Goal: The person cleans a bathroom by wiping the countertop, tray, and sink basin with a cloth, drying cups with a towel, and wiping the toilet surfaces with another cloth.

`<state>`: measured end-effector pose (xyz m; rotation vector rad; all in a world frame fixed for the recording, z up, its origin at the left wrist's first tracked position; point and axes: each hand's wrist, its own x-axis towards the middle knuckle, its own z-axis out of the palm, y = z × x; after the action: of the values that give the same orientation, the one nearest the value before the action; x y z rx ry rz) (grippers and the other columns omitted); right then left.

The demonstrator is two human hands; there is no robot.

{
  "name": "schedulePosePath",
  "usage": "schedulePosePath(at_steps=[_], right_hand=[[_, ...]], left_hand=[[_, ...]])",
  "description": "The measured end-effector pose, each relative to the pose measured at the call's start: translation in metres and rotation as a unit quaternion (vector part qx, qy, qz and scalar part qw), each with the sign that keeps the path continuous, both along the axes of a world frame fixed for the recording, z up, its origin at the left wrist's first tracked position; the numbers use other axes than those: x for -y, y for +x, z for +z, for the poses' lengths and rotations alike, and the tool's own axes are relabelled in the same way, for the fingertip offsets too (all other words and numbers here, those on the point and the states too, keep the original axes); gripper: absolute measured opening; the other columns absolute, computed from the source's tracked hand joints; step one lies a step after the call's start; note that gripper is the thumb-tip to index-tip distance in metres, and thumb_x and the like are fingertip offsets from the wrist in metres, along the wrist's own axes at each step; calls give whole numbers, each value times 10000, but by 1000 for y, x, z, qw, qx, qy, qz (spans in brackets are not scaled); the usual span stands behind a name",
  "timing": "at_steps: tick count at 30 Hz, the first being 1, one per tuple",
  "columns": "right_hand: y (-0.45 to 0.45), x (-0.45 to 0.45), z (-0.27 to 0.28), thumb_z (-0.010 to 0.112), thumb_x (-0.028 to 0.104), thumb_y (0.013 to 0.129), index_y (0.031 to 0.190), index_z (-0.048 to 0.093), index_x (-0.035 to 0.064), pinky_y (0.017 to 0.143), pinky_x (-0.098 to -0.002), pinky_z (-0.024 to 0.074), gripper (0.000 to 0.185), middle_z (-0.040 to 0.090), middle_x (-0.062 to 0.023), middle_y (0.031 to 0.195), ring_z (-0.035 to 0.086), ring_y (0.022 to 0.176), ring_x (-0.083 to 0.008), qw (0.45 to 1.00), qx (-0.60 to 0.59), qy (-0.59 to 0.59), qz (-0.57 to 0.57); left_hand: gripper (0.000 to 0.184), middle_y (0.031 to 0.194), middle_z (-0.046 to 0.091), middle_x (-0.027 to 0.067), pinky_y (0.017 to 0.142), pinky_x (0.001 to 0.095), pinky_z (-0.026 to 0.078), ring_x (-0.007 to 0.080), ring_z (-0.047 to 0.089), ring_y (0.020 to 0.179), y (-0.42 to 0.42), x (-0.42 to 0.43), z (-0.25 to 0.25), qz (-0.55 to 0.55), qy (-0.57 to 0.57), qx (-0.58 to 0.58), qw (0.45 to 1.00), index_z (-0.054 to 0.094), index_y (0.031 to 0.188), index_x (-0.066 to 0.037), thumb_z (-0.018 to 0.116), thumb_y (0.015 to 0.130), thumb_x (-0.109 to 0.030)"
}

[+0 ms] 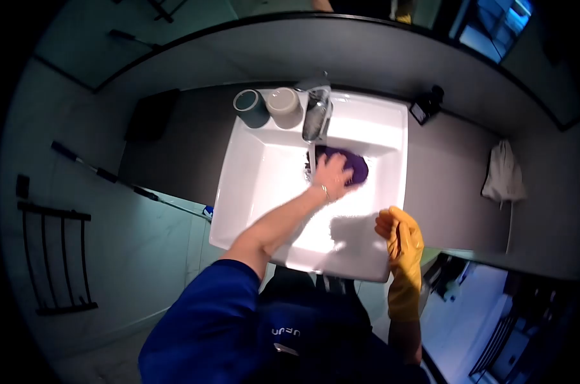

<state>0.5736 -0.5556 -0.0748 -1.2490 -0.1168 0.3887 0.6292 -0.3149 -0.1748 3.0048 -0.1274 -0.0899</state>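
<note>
My bare left hand is in the white sink, with its fingers over a dark purple cloth and gripping it below the tap. Water runs from the metal tap beside the fingers. Part of the cloth is hidden under the hand. My right hand wears a yellow rubber glove and hovers by the sink's right front rim. Its fingers are loosely curled and apart from the thumb, with nothing visible in them.
Two cups, one dark green and one cream, stand on the sink's back ledge. A black bottle is on the grey counter to the right, near a light cloth bag. A long pole leans at the left.
</note>
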Motion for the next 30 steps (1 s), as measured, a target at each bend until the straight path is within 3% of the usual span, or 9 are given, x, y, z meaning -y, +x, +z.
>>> schedulePosePath(at_steps=[5,6,7,8,12,14,17,24,30], right_hand=[[0,4,-5,382,200,1008,1219,513,-6,904,-393,506,322,602,-186,1134,622,1002,-277,995,-31,91,10],[-1,3,2,384,198,1008,1218,511,-12,906,-391,505,323,603,-190,1129,622,1001,-275,997,-29,73,21],[-1,3,6,385,195,1007,1217,509,-17,908,-390,505,324,603,-195,1123,623,1001,-274,998,-27,56,30],[2,3,6,401,180,1000,1239,498,-21,897,-367,507,327,598,-202,1125,620,999,-262,996,-31,69,54],[19,-13,20,523,161,943,1287,453,-44,922,-324,461,406,556,-195,1215,563,1088,-248,990,-24,-15,136],[32,-30,18,534,139,931,1309,441,-21,937,-319,446,421,537,-185,1248,543,1121,-247,989,11,-32,145],[43,-52,35,562,83,889,1384,397,84,984,-308,398,522,465,-143,1354,475,1212,-246,980,66,-86,170],[78,-117,-6,784,111,642,1452,270,139,1071,-378,325,960,344,-161,1453,335,1340,-323,911,203,-272,232],[44,-158,43,854,248,542,1449,218,26,1110,-384,259,1130,342,-213,1437,308,1347,-358,923,239,-175,246]], left_hand=[[491,1397,388,182,1084,592,107,278,285,1342,-25,-44,-26,-100,-193,-26,976,652,1091,-102,667,766,-469],[481,1349,464,154,1074,507,242,233,405,1265,-32,-54,-8,-29,-249,-58,966,642,1107,-54,703,769,-391],[472,1245,562,114,999,330,380,185,518,1146,-35,-69,12,114,-558,-192,799,610,1146,-15,715,793,-311],[470,1106,638,75,896,277,451,147,586,993,-38,-85,27,199,-590,-262,737,582,1190,-14,705,816,-269],[367,983,671,58,824,298,478,139,604,859,-41,-95,86,264,-463,-210,820,606,1181,-49,656,857,-213],[294,939,681,127,816,328,487,215,631,866,-39,-94,116,242,-315,-220,891,627,1137,-112,606,861,-213],[265,922,682,136,775,336,498,252,636,806,-37,-115,128,136,-294,-67,944,637,1079,-100,570,822,-105],[282,909,659,43,797,255,480,112,593,827,-42,-116,284,61,-469,2,881,636,1055,3,569,781,10],[302,880,655,50,761,244,506,105,590,783,-54,-119,370,-50,-525,43,848,640,1066,14,647,783,-88]])
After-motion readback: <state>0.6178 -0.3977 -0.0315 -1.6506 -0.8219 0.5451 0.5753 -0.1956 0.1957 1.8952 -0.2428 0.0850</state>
